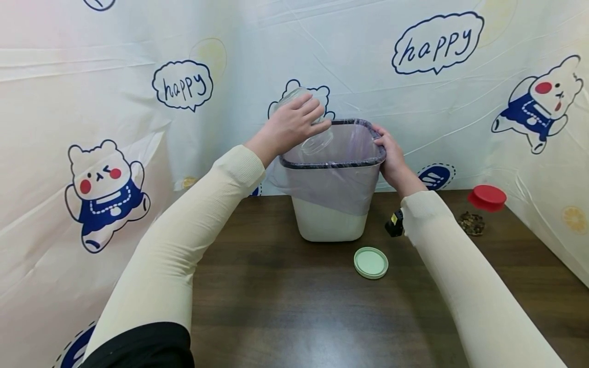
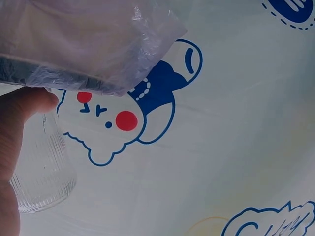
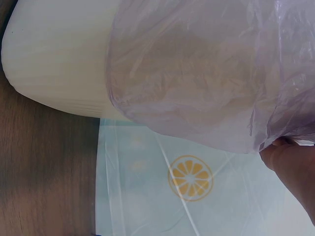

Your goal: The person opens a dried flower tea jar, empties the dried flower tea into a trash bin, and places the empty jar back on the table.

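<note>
My left hand (image 1: 294, 122) grips a clear ribbed glass jar (image 2: 49, 172), tilted with its mouth pointing down into the bin's opening. In the left wrist view the thumb (image 2: 39, 101) lies along the jar, close to the bin's rim. The jar looks see-through, with no contents showing. The pale waste bin (image 1: 329, 220) stands upright on the table, lined with a thin purple plastic bag (image 1: 331, 186) folded over its dark rim. At the bin's right rear corner, my right hand (image 1: 391, 153) holds the rim and bag, thumb outside; its other fingers are mostly hidden.
A pale green round lid (image 1: 370, 262) lies on the brown wooden table (image 1: 294, 306) in front of the bin. Beside the right sleeve sits a small black object (image 1: 394, 225). A red-lidded jar (image 1: 488, 198) with dark dried pieces stands far right. Printed cloth hangs behind.
</note>
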